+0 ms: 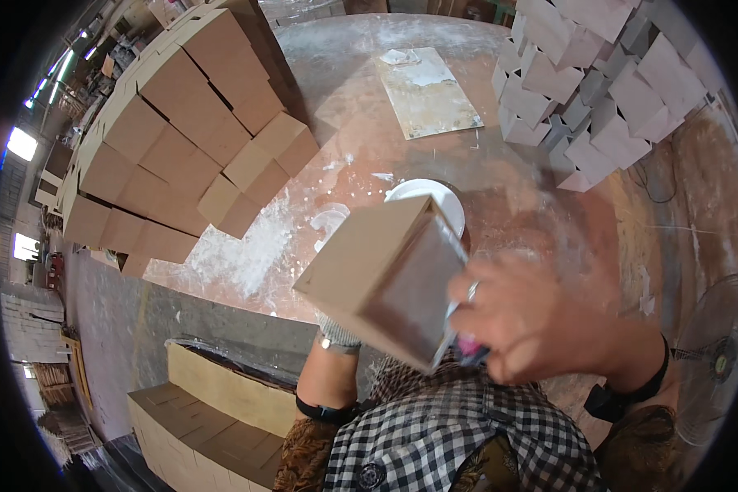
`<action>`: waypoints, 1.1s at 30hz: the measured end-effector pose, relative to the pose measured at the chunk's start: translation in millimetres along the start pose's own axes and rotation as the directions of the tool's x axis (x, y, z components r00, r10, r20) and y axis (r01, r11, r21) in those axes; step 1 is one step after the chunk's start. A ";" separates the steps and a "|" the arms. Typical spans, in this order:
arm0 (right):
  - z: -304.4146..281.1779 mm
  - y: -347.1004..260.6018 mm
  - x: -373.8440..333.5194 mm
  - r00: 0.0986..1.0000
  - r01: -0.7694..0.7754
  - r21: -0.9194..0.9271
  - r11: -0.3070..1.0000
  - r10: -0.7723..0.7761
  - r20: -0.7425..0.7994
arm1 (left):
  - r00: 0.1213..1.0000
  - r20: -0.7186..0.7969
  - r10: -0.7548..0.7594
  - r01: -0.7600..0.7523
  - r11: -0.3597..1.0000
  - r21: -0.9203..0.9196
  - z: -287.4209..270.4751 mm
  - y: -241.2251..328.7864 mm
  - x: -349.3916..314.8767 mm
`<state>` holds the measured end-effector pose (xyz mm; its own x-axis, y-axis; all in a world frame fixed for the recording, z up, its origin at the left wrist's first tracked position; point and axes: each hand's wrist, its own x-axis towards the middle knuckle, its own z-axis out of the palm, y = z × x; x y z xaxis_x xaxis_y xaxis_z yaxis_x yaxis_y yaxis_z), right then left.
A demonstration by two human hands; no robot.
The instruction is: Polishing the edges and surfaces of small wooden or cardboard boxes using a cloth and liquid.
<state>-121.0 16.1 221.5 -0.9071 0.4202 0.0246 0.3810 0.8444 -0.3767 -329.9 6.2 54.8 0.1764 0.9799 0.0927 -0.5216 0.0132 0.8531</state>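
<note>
A brown cardboard box (385, 275) is held tilted in the air above the near edge of the tabletop (361, 131), 1 open side turned toward the camera so that its grey inside shows. The left hand (338, 332), in a grey knit glove, comes up from below and is mostly hidden behind the box; it seems to carry the box from underneath, though how its fingers lie cannot be told. The right hand (533, 324) is bare, blurred, and pressed against the box's right lower edge, its fingers (471, 295) curled around a small pink and dark tool (471, 351) that pokes out just beside the box's corner; a ring sits on 1 finger and a dark band on the wrist. Directly behind the box, partly covered by it, a white round plate (435, 197) lies on the reddish-brown tabletop, which is dusted with white powder (238, 254). Further back lies a flat rectangular board (426, 94) smeared with white. On the left of the tabletop stands a large stack of brown boxes (172, 139), and on the right a stack of paler, greyish boxes (599, 90). Below the left arm, more flat brown pieces (213, 410) are piled low beside the person, whose black and white checked shirt (459, 435) fills the lower edge. A floor fan (717, 361) stands at the far right.
</note>
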 end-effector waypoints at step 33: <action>57.4 59.8 -77.3 0.868 -0.248 0.547 0.800 0.434 -0.241 | 0.951 -0.310 -0.012 0.004 1.000 -0.024 57.5 -94.0 -69.9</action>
<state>-38.4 15.0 143.9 -0.5794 0.8110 0.0811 0.4313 0.3895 -0.8138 -245.2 -75.0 -2.3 -0.0852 0.9931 -0.0811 -0.5412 0.0222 0.8406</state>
